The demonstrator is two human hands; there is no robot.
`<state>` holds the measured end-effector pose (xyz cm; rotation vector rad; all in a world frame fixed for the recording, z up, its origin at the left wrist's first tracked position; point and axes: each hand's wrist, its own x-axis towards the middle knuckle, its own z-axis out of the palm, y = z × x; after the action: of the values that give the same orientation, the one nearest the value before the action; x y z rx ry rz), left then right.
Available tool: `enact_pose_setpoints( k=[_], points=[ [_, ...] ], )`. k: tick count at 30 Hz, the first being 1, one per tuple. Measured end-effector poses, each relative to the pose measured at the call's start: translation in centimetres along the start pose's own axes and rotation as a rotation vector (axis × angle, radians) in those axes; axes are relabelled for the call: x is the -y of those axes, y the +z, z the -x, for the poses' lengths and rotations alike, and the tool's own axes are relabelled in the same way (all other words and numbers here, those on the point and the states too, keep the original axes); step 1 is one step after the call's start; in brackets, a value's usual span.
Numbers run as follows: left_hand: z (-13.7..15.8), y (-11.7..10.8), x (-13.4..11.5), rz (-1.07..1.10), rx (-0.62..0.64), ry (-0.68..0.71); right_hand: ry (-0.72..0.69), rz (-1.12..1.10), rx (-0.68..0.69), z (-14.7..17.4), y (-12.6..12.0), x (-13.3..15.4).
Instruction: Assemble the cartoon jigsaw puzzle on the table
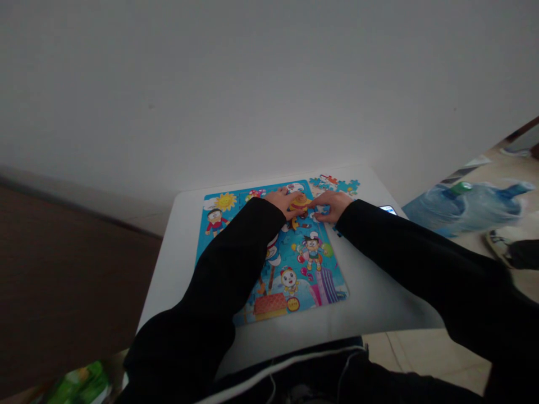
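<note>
A jigsaw puzzle (282, 283) of cartoon figures on a blue ground lies on a small white table, mostly put together. My left hand (286, 202) rests on its upper part, fingers spread over the pieces around a yellow-orange patch. At the upper right edge, my right hand (332, 205) has its index finger and thumb bent around a pale blue puzzle piece (321, 209), whose outline is partly hidden by the fingers. Loose puzzle pieces (337, 184) lie in a group just beyond my right hand. My left sleeve covers the puzzle's left middle.
The white table (168, 264) stands against a grey wall (269, 95). A phone (388, 210) with a lit screen lies beside my right forearm. Large blue water bottles (452, 207) are on the floor at right, near a person's shoe (497, 247). A green package (80, 384) sits at lower left.
</note>
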<state>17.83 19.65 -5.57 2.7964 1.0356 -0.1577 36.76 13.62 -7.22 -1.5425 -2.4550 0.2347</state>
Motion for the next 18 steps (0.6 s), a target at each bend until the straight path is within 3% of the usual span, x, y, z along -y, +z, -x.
enact_pose_setpoints(
  k=[4,9,18],
  points=[
    [0.1,-0.2,0.0,-0.034,0.057,0.032,-0.105,0.016,-0.011,0.1,0.4,-0.5],
    [0.2,-0.5,-0.1,-0.018,0.112,0.018,-0.064,0.081,0.01,0.6,0.5,0.0],
    [-0.2,0.8,-0.5,-0.015,-0.009,-0.044,-0.056,0.129,0.055,0.5,0.1,0.5]
  ],
)
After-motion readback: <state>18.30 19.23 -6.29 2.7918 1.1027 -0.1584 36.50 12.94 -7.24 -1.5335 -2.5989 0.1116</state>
